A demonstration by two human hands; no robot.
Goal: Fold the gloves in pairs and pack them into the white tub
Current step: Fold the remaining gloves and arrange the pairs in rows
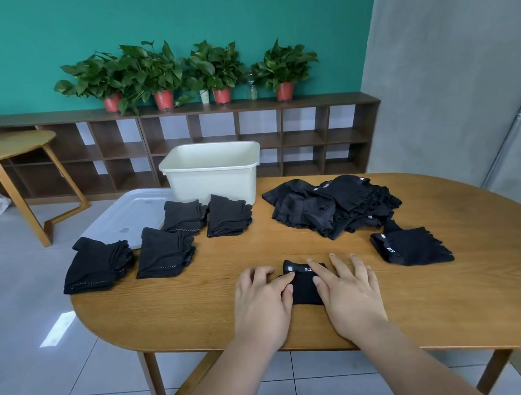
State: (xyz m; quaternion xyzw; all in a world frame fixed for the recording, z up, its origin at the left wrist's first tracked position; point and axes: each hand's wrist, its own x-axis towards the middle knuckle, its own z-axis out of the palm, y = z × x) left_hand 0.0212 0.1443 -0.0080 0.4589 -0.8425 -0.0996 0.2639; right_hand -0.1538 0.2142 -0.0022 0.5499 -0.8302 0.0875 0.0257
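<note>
The glove (303, 285) lies near the front edge of the table (193, 305), folded into a small black bundle with its white label facing up. My left hand (261, 304) and right hand (349, 291) press on it from either side. The fingers (318, 270) are straight and flat, holding nothing, only bearing down.

I judge the fold is being flattened. The risk is that the fabric springs open once I lift off, since nothing pins it. If one hand pushes sideways harder than the other, the bundle could slide or skew, and the halves would no longer line up. I cannot tell whether one glove or two sit under my palms.

A spare glove (411, 246) lies just to the right and could be mistaken for this one's partner. Beyond it the pile (331, 205) is loose, and a careless reach could drag pieces off with it. Four stacks (165, 253) stand on the left, two partly on the lid (131, 218). A sweep of my left arm towards the tub (211, 180) could topple them.
</note>
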